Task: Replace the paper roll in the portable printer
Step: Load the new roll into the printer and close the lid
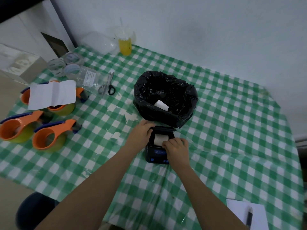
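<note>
A small black portable printer (pixel 156 156) with blue buttons sits on the green checked tablecloth, its lid (pixel 163 129) swung open toward the far side. A white paper roll (pixel 160 138) lies in the open compartment. My left hand (pixel 141 131) grips the printer's left side near the lid hinge. My right hand (pixel 177 146) rests over the right front of the compartment, fingertips pinching at the roll's near edge. Just behind the printer stands a black bin bag (pixel 166 97) with another white roll (pixel 161 105) lying inside it.
Three orange tape dispensers (pixel 48 136) stand at the left, one under a white paper sheet (pixel 52 93). Scissors (pixel 107 86), clear jars (pixel 73 63) and a yellow cup (pixel 125 45) sit at the back. A notepad with a pen (pixel 247 214) lies near right.
</note>
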Available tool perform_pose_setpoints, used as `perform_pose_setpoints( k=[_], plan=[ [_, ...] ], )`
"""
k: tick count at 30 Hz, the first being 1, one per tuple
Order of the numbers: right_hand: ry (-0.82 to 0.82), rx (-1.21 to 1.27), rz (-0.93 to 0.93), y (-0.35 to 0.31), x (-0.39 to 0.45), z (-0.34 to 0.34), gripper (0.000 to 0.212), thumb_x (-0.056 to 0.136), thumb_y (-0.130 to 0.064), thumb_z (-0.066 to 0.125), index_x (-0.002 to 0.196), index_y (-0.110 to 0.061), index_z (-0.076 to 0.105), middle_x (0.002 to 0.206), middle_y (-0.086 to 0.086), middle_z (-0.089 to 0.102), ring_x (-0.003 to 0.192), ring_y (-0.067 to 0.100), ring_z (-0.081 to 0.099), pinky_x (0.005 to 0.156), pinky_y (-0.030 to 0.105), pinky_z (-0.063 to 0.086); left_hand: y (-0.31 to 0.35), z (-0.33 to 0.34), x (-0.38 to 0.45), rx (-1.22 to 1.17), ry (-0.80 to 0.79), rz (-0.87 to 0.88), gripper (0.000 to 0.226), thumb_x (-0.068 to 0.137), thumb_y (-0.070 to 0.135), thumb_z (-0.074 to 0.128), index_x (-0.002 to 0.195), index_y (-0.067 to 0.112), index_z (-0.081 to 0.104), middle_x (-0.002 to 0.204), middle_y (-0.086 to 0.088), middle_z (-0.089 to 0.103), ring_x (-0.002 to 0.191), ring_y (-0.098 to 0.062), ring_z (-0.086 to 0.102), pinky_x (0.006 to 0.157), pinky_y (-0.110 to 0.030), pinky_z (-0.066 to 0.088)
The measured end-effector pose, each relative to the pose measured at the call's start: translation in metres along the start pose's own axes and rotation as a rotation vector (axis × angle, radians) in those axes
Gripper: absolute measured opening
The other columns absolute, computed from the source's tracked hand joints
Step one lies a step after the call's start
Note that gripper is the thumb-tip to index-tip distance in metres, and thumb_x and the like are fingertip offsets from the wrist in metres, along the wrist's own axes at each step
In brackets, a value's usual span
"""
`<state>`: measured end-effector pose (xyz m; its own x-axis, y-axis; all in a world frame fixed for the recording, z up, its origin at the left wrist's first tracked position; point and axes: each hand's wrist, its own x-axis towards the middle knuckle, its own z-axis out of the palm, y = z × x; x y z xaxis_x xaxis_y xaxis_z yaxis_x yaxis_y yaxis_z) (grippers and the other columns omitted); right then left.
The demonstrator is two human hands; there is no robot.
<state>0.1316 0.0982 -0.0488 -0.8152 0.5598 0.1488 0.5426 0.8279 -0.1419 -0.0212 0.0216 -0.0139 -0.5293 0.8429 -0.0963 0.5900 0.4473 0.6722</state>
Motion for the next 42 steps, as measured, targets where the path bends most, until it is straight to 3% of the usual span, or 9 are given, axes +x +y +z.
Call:
perform_pose_setpoints(
  k=[7,10,13,17,20,23,29,36,42],
  plan=[
    [0.068,0.043,-0.045,0.002,-0.003,-0.006,0.021,0.064,-0.007,0.079,0.068,-0.022,0.065,0.065,-0.007,0.066,0.069,0.018,0.062,0.085,0.028,0.03,-0.005,0.004,-0.009,0.048,-0.007,0.019,0.023,0.092,0.013,0.051,0.109,0.008,0.065,0.108,-0.015,0.062,0.092,-0.03,0.061,0.075,-0.035,0.048],
    [0.094,0.055,-0.069,0.004,-0.003,-0.007,0.01,0.073,-0.014,0.068,0.07,-0.023,0.067,0.068,-0.008,0.068,0.072,0.017,0.062,0.086,0.028,0.029,-0.005,0.005,-0.012,0.085,-0.037,0.0,0.03,0.093,0.017,0.05,0.121,0.012,0.06,0.111,-0.013,0.061,0.096,-0.029,0.06,0.077,-0.036,0.048],
    [0.124,0.059,-0.075,0.004,-0.003,-0.007,0.014,0.078,-0.019,0.056,0.071,-0.023,0.067,0.069,-0.008,0.068,0.078,0.014,0.054,0.086,0.028,0.03,-0.007,0.006,-0.015,0.12,-0.093,-0.025,0.033,0.093,0.021,0.05,0.125,0.014,0.057,0.114,-0.012,0.06,0.1,-0.028,0.059,0.079,-0.036,0.047],
    [0.118,0.045,-0.086,0.005,-0.003,-0.008,0.006,0.072,-0.017,0.066,0.07,-0.023,0.067,0.068,-0.008,0.068,0.074,0.017,0.061,0.085,0.029,0.029,-0.008,0.009,-0.018,0.161,-0.136,-0.042,0.03,0.094,0.022,0.049,0.121,0.014,0.061,0.115,-0.012,0.059,0.102,-0.028,0.058,0.081,-0.037,0.047],
    [0.08,0.045,-0.08,0.004,-0.002,-0.011,0.01,0.077,-0.021,0.059,0.071,-0.023,0.067,0.068,-0.007,0.067,0.072,0.018,0.063,0.084,0.029,0.028,-0.006,0.01,-0.018,0.163,-0.157,-0.064,0.03,0.093,0.02,0.05,0.121,0.013,0.06,0.118,-0.012,0.058,0.105,-0.028,0.057,0.083,-0.037,0.047],
    [-0.013,0.083,-0.063,0.004,-0.001,-0.014,0.021,0.08,-0.026,0.048,0.071,-0.023,0.067,0.068,-0.007,0.068,0.072,0.019,0.063,0.082,0.028,0.029,-0.006,0.01,-0.018,0.159,-0.169,-0.096,0.028,0.09,0.021,0.055,0.117,0.014,0.061,0.118,-0.01,0.059,0.106,-0.028,0.058,0.084,-0.037,0.048],
    [-0.233,0.551,0.252,0.013,0.014,-0.028,0.011,0.085,-0.018,0.064,0.089,-0.01,0.069,0.088,0.01,0.068,0.077,0.02,0.057,0.073,0.031,0.049,-0.005,0.01,-0.011,0.162,-0.21,-0.128,0.024,0.084,0.018,0.063,0.108,0.014,0.061,0.112,-0.009,0.061,0.104,-0.027,0.058,0.081,-0.038,0.048],
    [-0.676,0.242,0.205,0.02,0.062,-0.036,0.016,0.074,-0.017,0.073,0.083,-0.011,0.061,0.103,0.018,0.066,0.095,0.032,0.061,0.068,0.03,0.039,0.009,0.0,0.011,0.312,-0.405,-0.188,0.031,0.079,0.013,0.066,0.107,0.004,0.055,0.118,-0.017,0.058,0.109,-0.034,0.055,0.088,-0.043,0.045],
    [-0.797,-0.061,0.086,0.006,0.083,-0.039,0.038,0.078,-0.01,0.07,0.113,-0.003,0.057,0.114,0.018,0.06,0.102,0.036,0.061,0.081,0.04,0.05,0.017,0.003,0.028,0.481,-0.522,-0.248,0.038,0.079,0.015,0.068,0.113,0.003,0.055,0.118,-0.018,0.061,0.108,-0.035,0.06,0.086,-0.042,0.048]
  ],
)
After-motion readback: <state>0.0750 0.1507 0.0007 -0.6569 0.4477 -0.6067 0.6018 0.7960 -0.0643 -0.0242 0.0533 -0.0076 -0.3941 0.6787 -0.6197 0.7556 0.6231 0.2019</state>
